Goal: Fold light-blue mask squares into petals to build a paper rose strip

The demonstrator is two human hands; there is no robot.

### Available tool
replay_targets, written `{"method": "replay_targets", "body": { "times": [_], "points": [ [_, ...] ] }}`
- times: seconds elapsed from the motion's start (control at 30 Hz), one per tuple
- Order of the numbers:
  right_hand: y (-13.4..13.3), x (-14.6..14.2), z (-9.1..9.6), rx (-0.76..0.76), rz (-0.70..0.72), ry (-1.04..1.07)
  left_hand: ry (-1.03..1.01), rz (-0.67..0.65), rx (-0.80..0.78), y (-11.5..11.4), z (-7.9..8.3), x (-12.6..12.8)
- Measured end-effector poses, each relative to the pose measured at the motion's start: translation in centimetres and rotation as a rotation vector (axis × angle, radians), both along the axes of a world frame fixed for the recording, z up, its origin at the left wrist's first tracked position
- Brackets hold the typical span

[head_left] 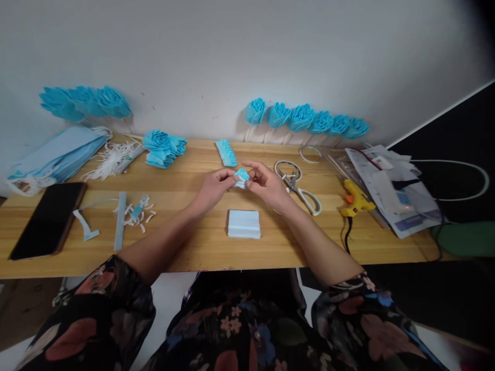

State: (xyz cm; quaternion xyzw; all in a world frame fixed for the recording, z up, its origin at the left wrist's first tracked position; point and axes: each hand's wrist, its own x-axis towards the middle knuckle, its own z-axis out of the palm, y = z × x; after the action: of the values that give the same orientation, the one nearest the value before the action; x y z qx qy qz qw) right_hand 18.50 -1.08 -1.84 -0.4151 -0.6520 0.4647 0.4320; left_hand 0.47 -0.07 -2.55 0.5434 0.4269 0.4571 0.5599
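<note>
Between my two hands is a small folded piece of blue and white mask fabric (242, 176). My left hand (217, 186) pinches its left edge between thumb and finger. On the other side my right hand (267, 184) grips the right edge, its fingers curled behind. Just beyond lies a strip of blue petals (226, 153) with a scalloped edge. A stack of pale blue fabric pieces (244, 223) rests on the table nearer to me. Scissors (299, 189) with white handles lie right of my right hand.
Blue fabric roses (301, 117) lean on the wall at right, more roses (87, 102) at left. Masks (62, 154), a phone (48, 219) and white scraps (139, 212) occupy the left side. A yellow glue gun (356, 198) lies by papers (402, 196) at right.
</note>
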Motion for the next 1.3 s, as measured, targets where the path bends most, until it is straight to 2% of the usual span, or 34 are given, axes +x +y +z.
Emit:
{"method": "replay_targets", "body": {
  "times": [0.13, 0.37, 0.5, 0.7, 0.87, 1.03, 1.3],
  "points": [
    [-0.2, 0.5, -0.3, -0.068, 0.030, 0.085, 0.069, -0.011, 0.031, 0.1, 0.0, 0.0],
    [-0.1, 0.5, -0.9, -0.028, -0.075, 0.049, 0.183, -0.134, 0.086, -0.6, 1.0, 0.2],
    [0.0, 0.4, -0.8, -0.038, -0.118, 0.130, 0.194, -0.166, 0.076, -0.5, 0.6, 0.3],
    [-0.3, 0.4, -0.4, -0.114, -0.104, 0.173, 0.234, -0.170, 0.093, -0.2, 0.1, 0.1],
    [-0.2, 0.3, -0.7, -0.062, -0.108, 0.147, 0.317, -0.234, 0.099, -0.4, 0.2, -0.1],
    [0.1, 0.1, -1.3, -0.031, -0.139, 0.208, 0.276, -0.190, 0.066, -0.1, 0.0, -0.3],
    [-0.5, -0.5, -1.0, -0.025, -0.118, 0.110, 0.263, -0.148, 0.031, -0.4, -0.1, 0.0]
  ]
}}
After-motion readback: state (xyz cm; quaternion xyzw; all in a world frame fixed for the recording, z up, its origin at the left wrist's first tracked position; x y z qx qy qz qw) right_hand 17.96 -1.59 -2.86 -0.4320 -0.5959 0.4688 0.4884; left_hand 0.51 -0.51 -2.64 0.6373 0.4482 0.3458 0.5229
